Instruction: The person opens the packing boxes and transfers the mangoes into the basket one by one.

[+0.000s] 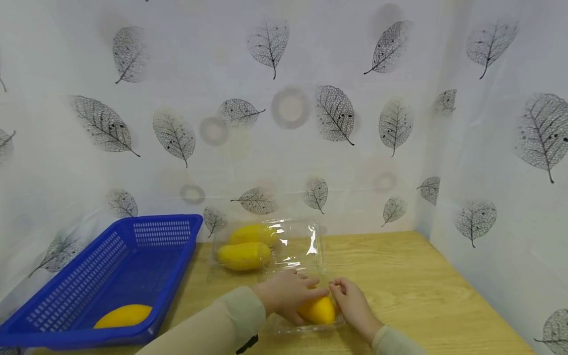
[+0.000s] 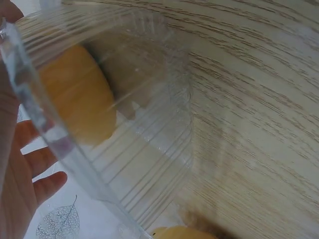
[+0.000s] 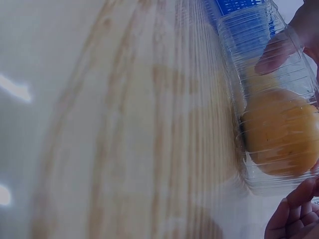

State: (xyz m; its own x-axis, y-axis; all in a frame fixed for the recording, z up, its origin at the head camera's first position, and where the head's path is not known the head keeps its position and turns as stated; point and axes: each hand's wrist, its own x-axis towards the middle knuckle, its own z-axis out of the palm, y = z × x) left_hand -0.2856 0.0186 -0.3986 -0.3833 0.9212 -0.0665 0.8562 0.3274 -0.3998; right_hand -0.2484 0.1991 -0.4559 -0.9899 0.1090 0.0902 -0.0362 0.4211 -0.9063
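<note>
A yellow mango [image 1: 322, 311] lies in a clear plastic clamshell box [image 3: 259, 185], seen through its ribbed walls in both wrist views. My left hand [image 1: 290, 294] reaches over the box from the left, its fingers extended and spread above the mango. In the left wrist view, fingers [image 2: 44, 162] show past the box's rim. At the box's right side, my right hand [image 1: 352, 301] has curled fingers and seems to pinch the rim near a corner; the contact is small in view. The box's lid [image 1: 298, 241] stands folded open toward the wall.
Two more mangoes [image 1: 244, 256] lie behind clear plastic at the back, left of the lid. A blue plastic basket [image 1: 177, 281] at the left holds another mango [image 1: 125, 315]. The wooden table [image 1: 412, 291] meets leaf-printed sheeting [image 1: 293, 158] at the back and sides.
</note>
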